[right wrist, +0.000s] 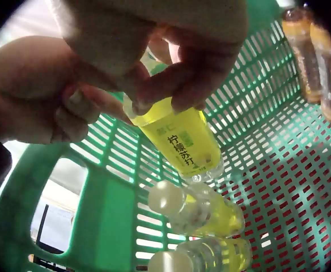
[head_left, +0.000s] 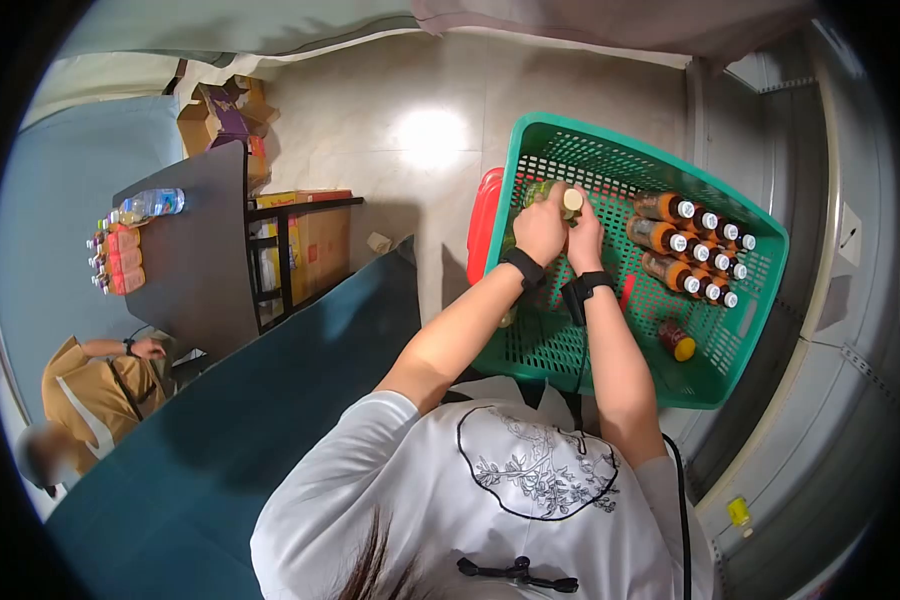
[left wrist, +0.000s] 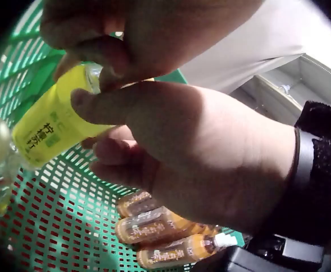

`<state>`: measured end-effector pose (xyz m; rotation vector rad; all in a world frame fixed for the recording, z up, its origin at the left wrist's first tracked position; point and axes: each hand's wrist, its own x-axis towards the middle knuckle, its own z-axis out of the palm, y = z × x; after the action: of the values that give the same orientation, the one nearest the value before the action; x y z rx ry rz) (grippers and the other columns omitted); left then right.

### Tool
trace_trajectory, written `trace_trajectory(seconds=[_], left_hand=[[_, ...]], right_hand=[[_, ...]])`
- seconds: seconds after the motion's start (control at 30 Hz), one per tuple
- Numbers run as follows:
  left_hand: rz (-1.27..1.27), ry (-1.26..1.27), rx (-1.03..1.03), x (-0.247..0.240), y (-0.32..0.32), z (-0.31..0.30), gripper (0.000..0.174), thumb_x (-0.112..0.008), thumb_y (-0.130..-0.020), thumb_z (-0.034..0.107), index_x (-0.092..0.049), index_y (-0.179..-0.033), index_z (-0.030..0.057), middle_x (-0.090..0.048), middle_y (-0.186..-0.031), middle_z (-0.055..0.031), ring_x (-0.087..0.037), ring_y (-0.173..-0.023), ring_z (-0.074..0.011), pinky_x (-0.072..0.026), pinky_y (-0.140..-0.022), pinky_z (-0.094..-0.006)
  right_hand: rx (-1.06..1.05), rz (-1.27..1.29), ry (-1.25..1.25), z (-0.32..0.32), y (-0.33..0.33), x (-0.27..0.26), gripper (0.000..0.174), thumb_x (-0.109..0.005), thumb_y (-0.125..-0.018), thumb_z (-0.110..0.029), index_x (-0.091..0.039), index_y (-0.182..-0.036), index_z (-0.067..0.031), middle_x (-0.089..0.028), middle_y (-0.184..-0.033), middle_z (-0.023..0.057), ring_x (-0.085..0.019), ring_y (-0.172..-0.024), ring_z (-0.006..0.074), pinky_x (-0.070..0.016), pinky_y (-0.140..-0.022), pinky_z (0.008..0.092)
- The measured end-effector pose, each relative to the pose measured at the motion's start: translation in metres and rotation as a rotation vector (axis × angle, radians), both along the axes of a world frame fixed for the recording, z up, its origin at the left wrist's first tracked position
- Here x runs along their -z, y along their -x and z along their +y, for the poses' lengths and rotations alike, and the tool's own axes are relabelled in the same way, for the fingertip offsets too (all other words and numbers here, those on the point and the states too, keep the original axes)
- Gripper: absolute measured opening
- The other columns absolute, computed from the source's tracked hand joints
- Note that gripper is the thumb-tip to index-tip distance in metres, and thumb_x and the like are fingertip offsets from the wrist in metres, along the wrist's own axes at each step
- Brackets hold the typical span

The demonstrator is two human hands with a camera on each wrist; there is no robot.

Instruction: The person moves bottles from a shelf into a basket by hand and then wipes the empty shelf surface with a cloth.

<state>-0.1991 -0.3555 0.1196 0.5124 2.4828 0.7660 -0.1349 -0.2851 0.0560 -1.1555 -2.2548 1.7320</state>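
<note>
Both hands are at one soda bottle with a yellow label and a cream cap, over the left part of a green basket. My right hand grips its upper part, with the thumb lying over the label in the left wrist view. My left hand holds it from the other side, fingers curled near its shoulder; the neck is hidden in the wrist views. Below it, similar bottles lie in the basket. Several brown tea bottles with white caps lie on the right side.
A red container with a yellow end lies near the basket's front. Something red sits outside its left wall. To the left stands a dark table with several drinks, and boxes beneath. A person is at lower left; grey shelving runs along the right.
</note>
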Motion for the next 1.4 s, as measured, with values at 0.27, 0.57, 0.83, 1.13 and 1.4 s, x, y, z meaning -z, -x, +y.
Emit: trace_trajectory(seconds=[0.27, 0.57, 0.83, 1.13, 1.4], left_hand=[[-0.122, -0.133, -0.236, 0.057, -0.002, -0.006, 0.033, -0.05, -0.077, 0.007, -0.047, -0.109, 0.0048, -0.059, -0.083, -0.0256, -0.058, -0.079, -0.0399, -0.0455, -0.066, -0.0474], [-0.241, 0.244, -0.249, 0.058, 0.006, 0.002, 0.023, -0.046, -0.083, 0.015, -0.052, -0.104, 0.0078, -0.06, -0.09, -0.0209, -0.059, -0.083, -0.0374, -0.0475, -0.071, -0.0449], [-0.231, 0.146, -0.2, 0.045, 0.002, -0.002, 0.027, -0.046, -0.082, 0.015, -0.052, -0.108, 0.0094, -0.059, -0.097, -0.0223, -0.058, -0.086, -0.0378, -0.0475, -0.071, -0.0453], [-0.076, 0.264, 0.129, 0.025, -0.041, 0.009, 0.026, -0.054, -0.076, 0.016, -0.051, -0.102, 0.0128, -0.053, -0.091, -0.024, -0.059, -0.073, -0.0391, -0.0486, -0.063, -0.0455], [0.056, 0.266, 0.522, 0.019, -0.12, 0.028, 0.025, -0.05, -0.076, 0.014, -0.053, -0.101, 0.0137, -0.052, -0.096, -0.0228, -0.061, -0.072, -0.0359, -0.0505, -0.064, -0.0427]], right_hand=[[-0.041, -0.157, 0.242, -0.01, 0.014, 0.032, 0.048, -0.052, -0.084, -0.014, -0.038, -0.13, -0.0171, -0.053, -0.117, 0.0119, -0.05, -0.105, 0.0179, -0.0384, -0.087, 0.0307], [0.089, -0.433, 0.841, -0.011, 0.016, 0.112, 0.063, -0.051, -0.081, -0.052, -0.053, -0.113, 0.0016, -0.055, -0.109, 0.0117, -0.05, -0.095, 0.0185, -0.0408, -0.079, 0.0314], [-0.473, -0.188, 0.146, -0.012, -0.009, 0.123, 0.047, -0.041, -0.09, -0.042, -0.047, -0.12, -0.0064, -0.052, -0.114, 0.0123, -0.049, -0.099, 0.0206, -0.0392, -0.082, 0.0328], [-0.171, -0.388, 0.495, 0.008, -0.052, 0.061, 0.045, -0.039, -0.088, -0.025, -0.036, -0.13, -0.0079, -0.045, -0.126, 0.0164, -0.041, -0.117, 0.0309, -0.0346, -0.092, 0.0393], [0.236, -0.121, 0.495, 0.059, -0.185, -0.027, 0.044, -0.058, -0.082, -0.019, -0.044, -0.123, -0.0099, -0.058, -0.096, 0.0092, -0.058, -0.063, 0.0127, -0.0483, -0.055, 0.026]])
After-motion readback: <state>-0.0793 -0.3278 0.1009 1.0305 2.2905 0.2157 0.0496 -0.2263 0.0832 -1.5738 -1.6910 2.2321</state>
